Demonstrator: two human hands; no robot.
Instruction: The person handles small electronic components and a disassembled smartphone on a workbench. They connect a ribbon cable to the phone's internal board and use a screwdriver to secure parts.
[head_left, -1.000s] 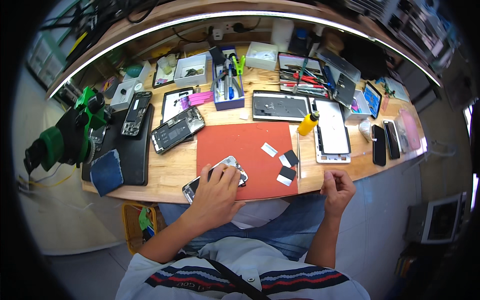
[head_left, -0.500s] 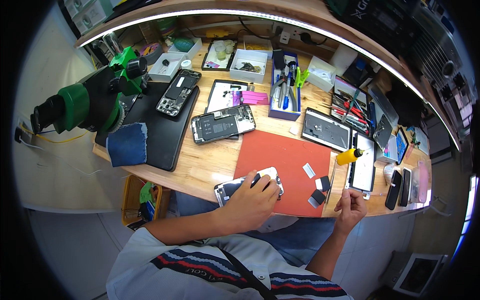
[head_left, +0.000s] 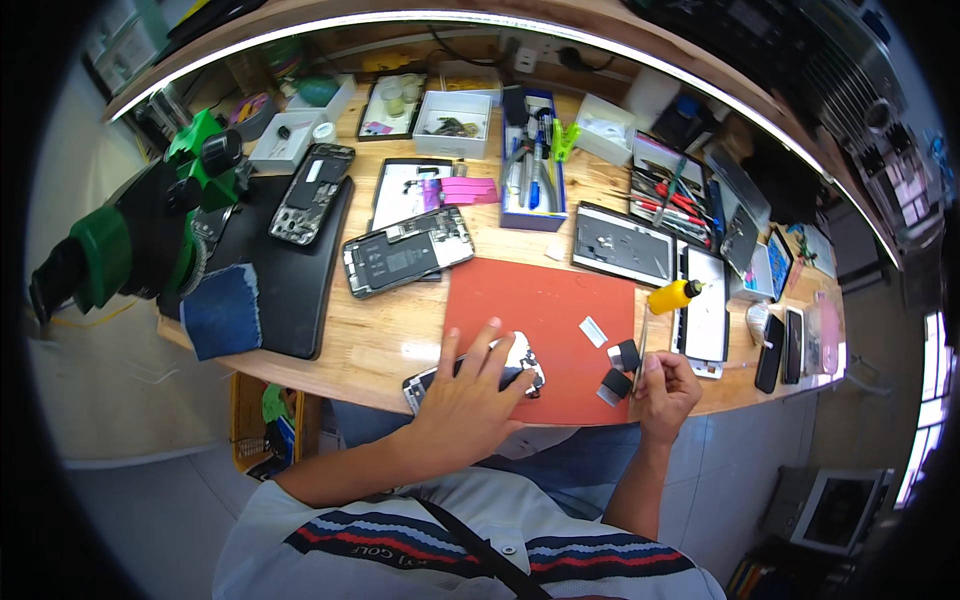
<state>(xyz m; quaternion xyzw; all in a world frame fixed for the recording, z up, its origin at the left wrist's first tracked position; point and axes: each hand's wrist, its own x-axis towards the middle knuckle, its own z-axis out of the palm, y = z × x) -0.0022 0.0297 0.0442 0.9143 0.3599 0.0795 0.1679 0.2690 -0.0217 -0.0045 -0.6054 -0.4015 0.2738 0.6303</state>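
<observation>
My left hand lies over an opened phone at the front edge of the red mat, its fingers spread and partly hiding the phone's inside. My right hand is at the mat's right edge, thumb and fingers closed on slim metal tweezers that point away from me. Just left of it are two small black-and-grey pieces, and a white strip lies farther in on the red mat. A yellow bottle with a dark cap lies beyond the tweezers.
Another opened phone lies beyond the mat, and a third rests on a black pad. A green microscope stands at left. Behind are a blue tool box, a tray of screwdrivers and white boxes.
My left hand's fingers have spread out over the phone. The right hand has moved in to the tweezers at the mat's edge and closed on them. The whole view has shifted slightly.
</observation>
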